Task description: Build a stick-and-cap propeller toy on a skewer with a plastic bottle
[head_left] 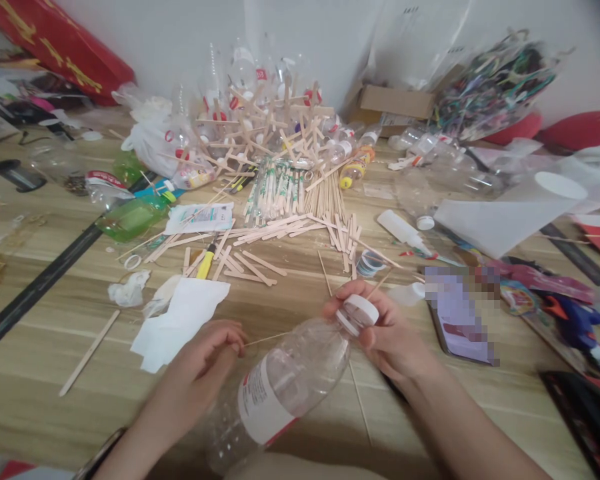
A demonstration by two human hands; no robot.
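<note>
A clear plastic bottle point(313, 363) with a white cap point(363, 311) and a white label point(266, 400) lies tilted, its neck pointing up to the right. Around the neck, just below the cap, my right hand point(380, 330) is closed. Left of the bottle, my left hand point(217, 350) pinches the end of a thin wooden skewer point(266, 339). The skewer runs right, to the bottle's upper side; whether it passes behind or into the bottle is unclear. Another thin stick point(360, 403) is on the table below my right hand.
Flat wooden sticks point(250, 263) and a yellow cutter point(207, 261) lie ahead, before bundled skewers point(326, 195) and piled bottles. White paper point(183, 320) and a single stick point(90, 353) are at left. A phone point(457, 317) and a blue glue gun point(577, 323) are at right.
</note>
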